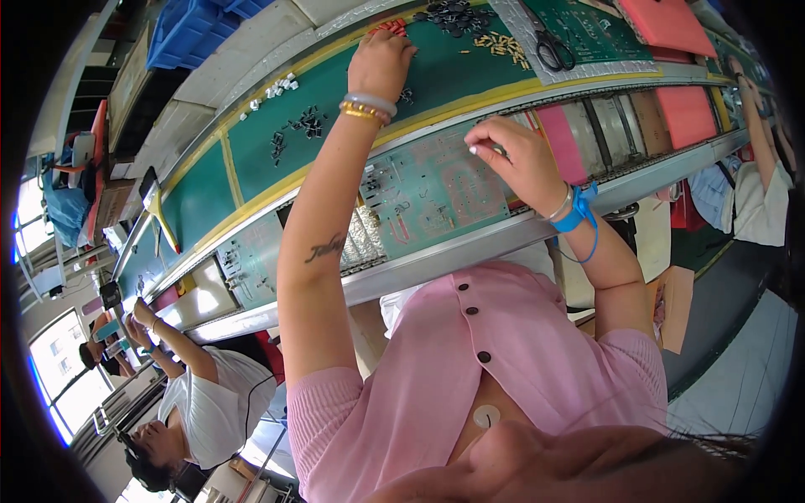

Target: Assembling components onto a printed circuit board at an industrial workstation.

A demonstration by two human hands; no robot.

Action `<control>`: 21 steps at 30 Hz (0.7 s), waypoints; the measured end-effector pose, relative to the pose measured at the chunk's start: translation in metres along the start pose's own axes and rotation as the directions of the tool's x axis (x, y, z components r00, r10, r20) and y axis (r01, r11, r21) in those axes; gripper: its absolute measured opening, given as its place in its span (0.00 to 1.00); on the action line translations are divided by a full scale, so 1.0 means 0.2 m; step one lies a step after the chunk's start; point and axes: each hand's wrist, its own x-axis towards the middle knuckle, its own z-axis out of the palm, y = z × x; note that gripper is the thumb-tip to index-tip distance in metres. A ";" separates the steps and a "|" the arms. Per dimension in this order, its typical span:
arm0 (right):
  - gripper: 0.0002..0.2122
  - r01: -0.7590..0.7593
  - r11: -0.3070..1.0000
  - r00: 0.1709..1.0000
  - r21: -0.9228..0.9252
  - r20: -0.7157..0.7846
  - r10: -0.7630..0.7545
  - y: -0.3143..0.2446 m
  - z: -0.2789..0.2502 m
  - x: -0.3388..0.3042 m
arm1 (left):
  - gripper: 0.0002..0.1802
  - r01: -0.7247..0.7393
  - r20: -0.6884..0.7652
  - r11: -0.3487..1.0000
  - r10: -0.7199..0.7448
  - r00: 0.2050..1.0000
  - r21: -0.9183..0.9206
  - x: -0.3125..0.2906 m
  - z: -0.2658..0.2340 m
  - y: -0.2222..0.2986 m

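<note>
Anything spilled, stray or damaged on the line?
One small gold piece lies on the green surface, left of the loose gold pile. Looks like a stray, since the others are bunched together. No obvious damage visible.

Long green tabletop (197, 193), yellow tape along edges & across, runs diag. thru view. On it, far side: sm. red parts (396, 28), partly hidden; right of those, heap of round black parts (459, 18), then scattered sm. gold-coloured cylindrical parts (506, 48). Left: sm. white blocky parts (281, 87) nr far edge, loose cluster of tiny black parts (310, 122) closer in. Right: silvery textured sheet (604, 74) w/ black-handled scissors (547, 57) overlapping it. Near side: metal-railed track (436, 258) carries flat green circuit boards (428, 201) w/ sm. components.
</note>
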 end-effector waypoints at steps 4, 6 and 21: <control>0.04 -0.086 0.994 0.990 -0.073 0.107 0.093 0.02 -0.05 -0.14 | 0.09 0.101 0.185 0.993 -0.110 0.976 0.057 0.05 0.09 0.01; 0.06 -0.078 0.993 0.980 -0.091 0.173 0.093 0.04 -0.03 -0.19 | 0.08 0.184 0.225 0.982 -0.169 0.960 -0.049 0.05 0.08 0.00; 0.05 0.027 0.990 0.968 -0.140 0.250 0.009 0.09 0.04 -0.18 | 0.08 0.299 0.216 0.844 -0.222 0.951 -0.446 -0.18 -0.20 0.13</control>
